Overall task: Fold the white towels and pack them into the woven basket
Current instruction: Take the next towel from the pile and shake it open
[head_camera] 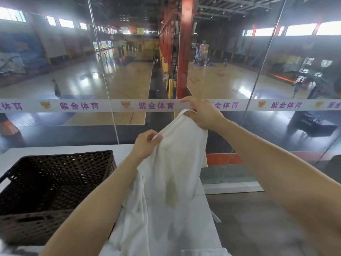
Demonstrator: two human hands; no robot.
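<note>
Left hand (pixel 145 145), right hand (pixel 202 115); both forearms (pixel 103 200) bare

My view cuts the basket (pixel 64 157) off at the left edge, and the left forearm (pixel 96 209) covers its near right corner. The towel (pixel 175 172) runs out past the bottom edge, so I can't see its lower hem. The right hand (pixel 203 114) covers the towel corner it grips. The fingers of the left hand (pixel 145 145) lie behind the edge it pinches. Only a sliver of white cloth (pixel 204 252) shows at the bottom edge. The people (pixel 57 89) in the background are too small and blurred to make out.
</note>
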